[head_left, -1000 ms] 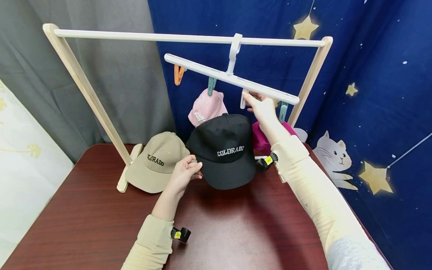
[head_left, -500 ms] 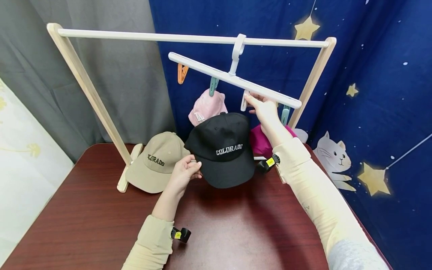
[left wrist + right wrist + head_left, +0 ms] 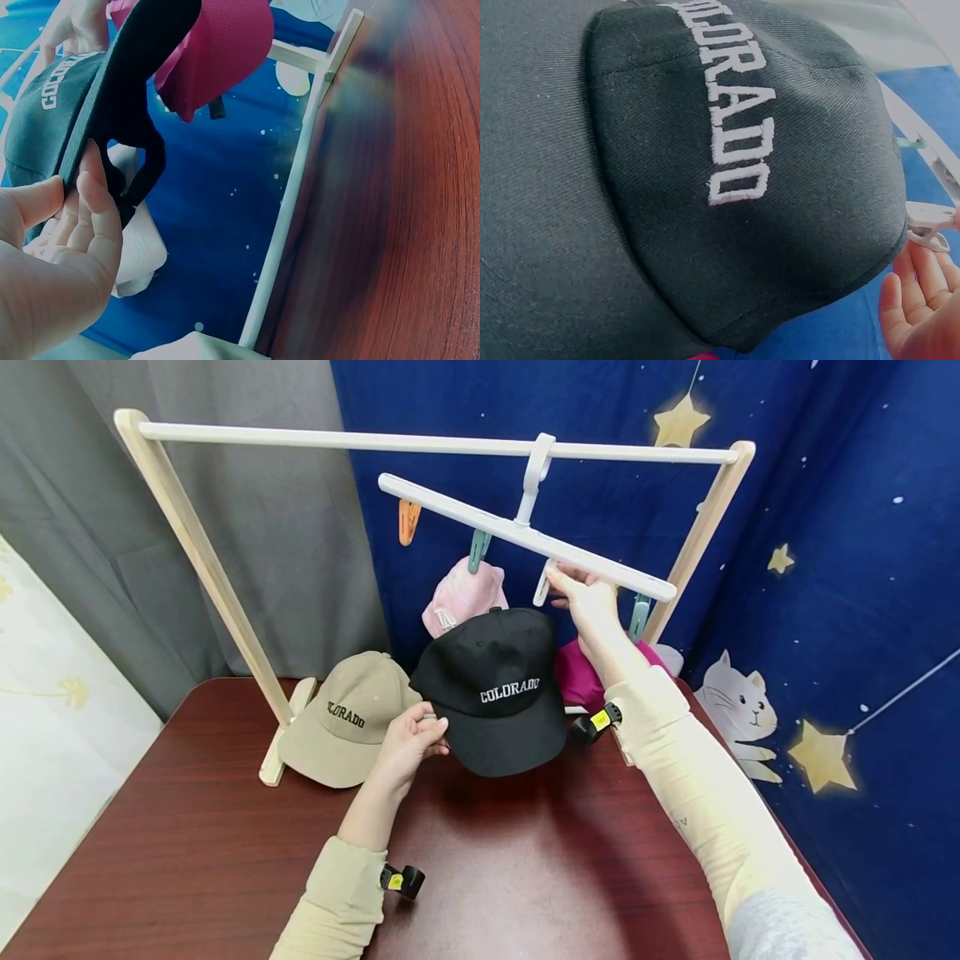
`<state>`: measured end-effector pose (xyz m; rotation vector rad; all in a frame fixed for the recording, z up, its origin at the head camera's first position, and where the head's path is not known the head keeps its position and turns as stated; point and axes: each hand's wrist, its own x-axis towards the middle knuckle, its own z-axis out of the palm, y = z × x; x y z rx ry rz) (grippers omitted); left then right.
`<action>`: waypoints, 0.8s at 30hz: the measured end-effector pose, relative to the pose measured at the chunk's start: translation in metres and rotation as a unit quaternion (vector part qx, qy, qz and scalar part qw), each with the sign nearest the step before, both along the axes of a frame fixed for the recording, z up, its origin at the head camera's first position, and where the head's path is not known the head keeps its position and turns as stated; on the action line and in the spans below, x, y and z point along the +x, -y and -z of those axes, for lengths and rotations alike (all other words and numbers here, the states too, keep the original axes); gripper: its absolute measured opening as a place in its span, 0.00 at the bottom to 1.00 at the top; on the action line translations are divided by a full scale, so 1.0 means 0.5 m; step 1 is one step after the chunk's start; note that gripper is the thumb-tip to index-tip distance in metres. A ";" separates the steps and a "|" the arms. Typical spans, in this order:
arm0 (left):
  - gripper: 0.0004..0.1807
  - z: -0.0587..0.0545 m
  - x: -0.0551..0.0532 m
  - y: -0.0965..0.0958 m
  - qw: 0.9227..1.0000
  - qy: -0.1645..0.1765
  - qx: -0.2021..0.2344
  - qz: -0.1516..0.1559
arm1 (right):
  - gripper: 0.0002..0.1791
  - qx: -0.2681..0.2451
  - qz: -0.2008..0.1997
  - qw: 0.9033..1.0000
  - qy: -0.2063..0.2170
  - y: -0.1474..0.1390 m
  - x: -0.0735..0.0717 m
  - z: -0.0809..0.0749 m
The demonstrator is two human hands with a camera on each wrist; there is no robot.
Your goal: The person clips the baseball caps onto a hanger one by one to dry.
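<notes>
In the head view my left hand (image 3: 408, 743) pinches the brim of a black cap (image 3: 498, 652) lettered COLORADO, thumb on top and fingers beneath. The cap is held above the table, crown up. My right hand (image 3: 588, 602) pinches a white clip (image 3: 545, 583) under the white hanger (image 3: 465, 513), just above the cap's crown. In the right wrist view the clip (image 3: 930, 217) is at the crown's edge; whether it grips the fabric cannot be told. The hanger tilts, right end low. A pink cap (image 3: 465, 597) hangs from a green clip (image 3: 478, 552).
A beige cap (image 3: 352, 714) rests on the table (image 3: 187, 860) by the left foot of the wooden rack (image 3: 206, 568). A magenta cap (image 3: 581, 672) hangs below another green clip (image 3: 640, 617), partly behind my right arm. An orange clip (image 3: 408, 522) is on the hanger's left part.
The hanger and the rack's top bar have shifted slightly right. The white clip slants a little more. The black cap has risen very slightly; both hands keep their grips.
</notes>
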<state>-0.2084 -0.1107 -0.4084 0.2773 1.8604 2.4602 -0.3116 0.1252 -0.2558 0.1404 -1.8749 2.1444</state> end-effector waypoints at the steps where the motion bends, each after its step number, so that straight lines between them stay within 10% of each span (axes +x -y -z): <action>1: 0.05 0.000 -0.001 0.000 1.000 -0.001 0.001 0.001 | 0.04 0.001 0.002 1.000 -0.002 0.001 0.000 0.000; 24: 0.06 0.004 -0.008 0.007 1.000 -0.005 0.013 -0.005 | 0.02 0.006 0.006 1.000 -0.015 0.014 0.002 -0.004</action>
